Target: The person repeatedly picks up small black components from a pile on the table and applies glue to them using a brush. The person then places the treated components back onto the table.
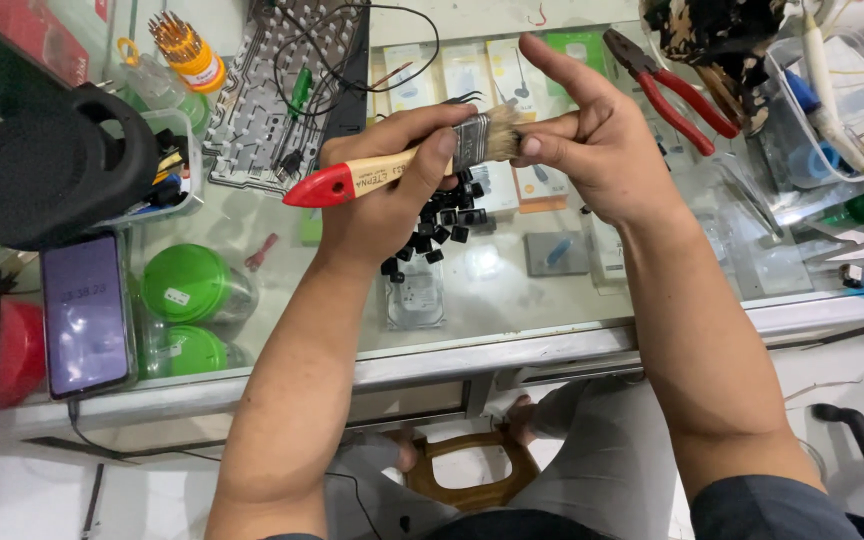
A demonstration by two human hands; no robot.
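My left hand (384, 190) grips a paintbrush (372, 175) by its pale wooden handle, which ends in a red tip pointing left. The brush's metal ferrule (472, 138) sits by my left thumb. My right hand (592, 140) pinches the bristles (507, 132) between thumb and fingers, with the index finger stretched up. Both hands hover above a glass counter (512, 290). A pile of small black keycaps (442, 225) lies on the glass just under the left hand.
A keyboard membrane sheet (262, 100) with black wires lies at the back. Red-handled pliers (677, 90) and a clear tub (832, 100) stand right. A black speaker (52, 165), a phone (84, 312), a screwdriver bit set (187, 50) and green lids (184, 285) are left.
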